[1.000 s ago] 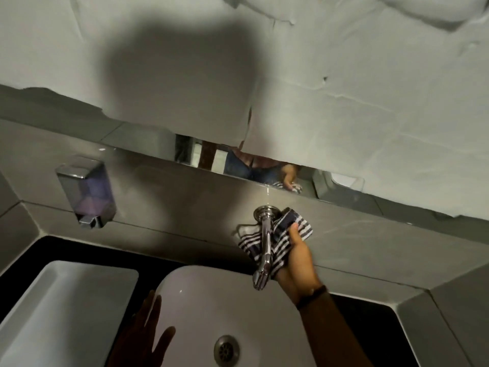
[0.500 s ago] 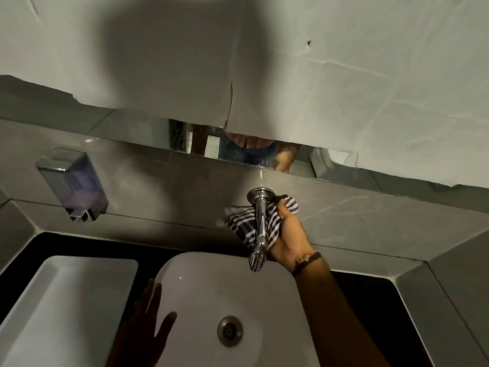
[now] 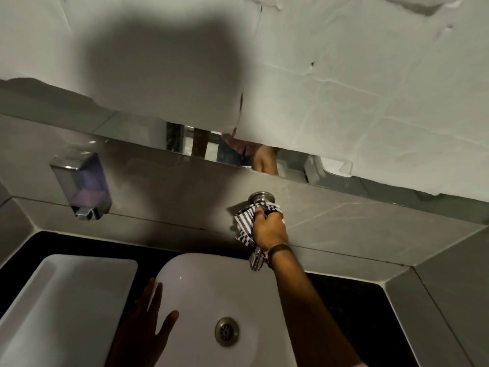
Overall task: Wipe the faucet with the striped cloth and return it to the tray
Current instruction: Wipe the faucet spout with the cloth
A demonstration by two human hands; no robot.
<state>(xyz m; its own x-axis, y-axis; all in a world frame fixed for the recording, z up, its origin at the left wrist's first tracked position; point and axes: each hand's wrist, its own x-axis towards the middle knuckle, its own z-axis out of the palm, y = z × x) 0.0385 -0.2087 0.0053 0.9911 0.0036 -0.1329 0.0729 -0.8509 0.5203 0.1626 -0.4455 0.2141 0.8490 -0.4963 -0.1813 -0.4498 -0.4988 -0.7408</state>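
Observation:
A chrome faucet (image 3: 261, 199) sticks out of the grey tiled wall above the white basin (image 3: 211, 282). Only its round wall flange and the tip of its spout below my wrist show. My right hand (image 3: 268, 229) is closed around the spout with the dark-and-white striped cloth (image 3: 244, 225) wrapped over it. My left hand (image 3: 148, 324) rests flat with fingers spread on the basin's left rim. The white rectangular tray (image 3: 66, 300) lies to the left of the basin.
A soap dispenser (image 3: 82, 184) with purple liquid hangs on the wall at left. A mirror covered with white paper (image 3: 344, 102) fills the upper view. A metal drain (image 3: 226, 331) sits in the basin. Dark countertop (image 3: 352, 298) surrounds the basin.
My right hand with the cloth has gone from beside the spout to over it, covering most of it. My left hand stays on the basin rim.

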